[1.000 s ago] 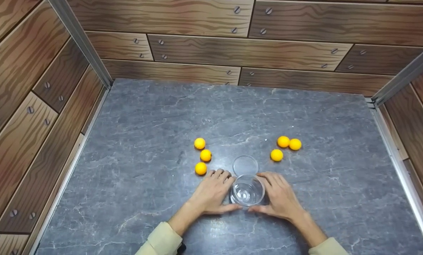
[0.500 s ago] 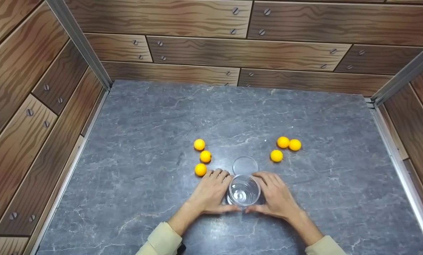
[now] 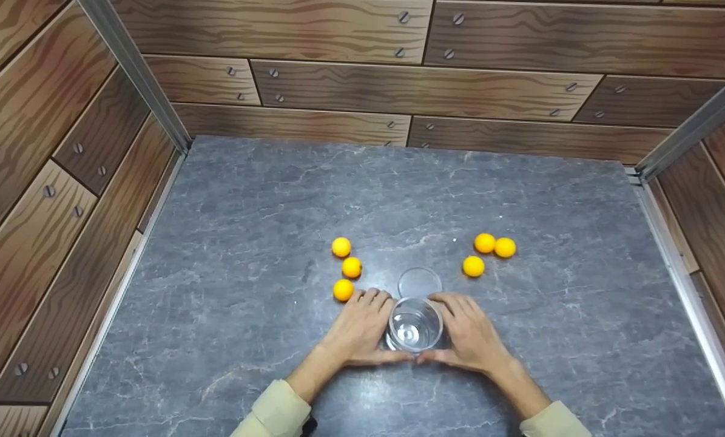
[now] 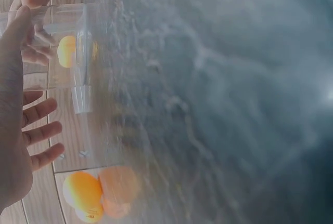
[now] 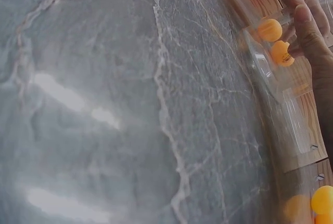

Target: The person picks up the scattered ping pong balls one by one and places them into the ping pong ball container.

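A clear, round, open-topped jar (image 3: 415, 328) stands upright near the front of the grey table, between the two hands. My left hand (image 3: 361, 331) holds its left side, thumb reaching across the front; its other fingers point away and spread in the left wrist view. My right hand (image 3: 472, 335) grips the jar's right side, index finger toward the back and thumb in front. The two thumb tips nearly meet before the jar. Just behind it lies a thin clear round lid (image 3: 420, 269). Through the jar wall, the right wrist view shows orange table tennis balls (image 5: 270, 30).
Three orange table tennis balls (image 3: 351, 267) lie left of the lid, the nearest (image 3: 343, 290) right by my left fingertips. Three more balls (image 3: 473, 266) lie to the right. Wood-patterned walls (image 3: 423, 85) with metal edging enclose the marbled table (image 3: 265, 200).
The jar has shifted a little to the left, toward my left hand, and my right hand has moved left with it. The lid and balls stay where they were.
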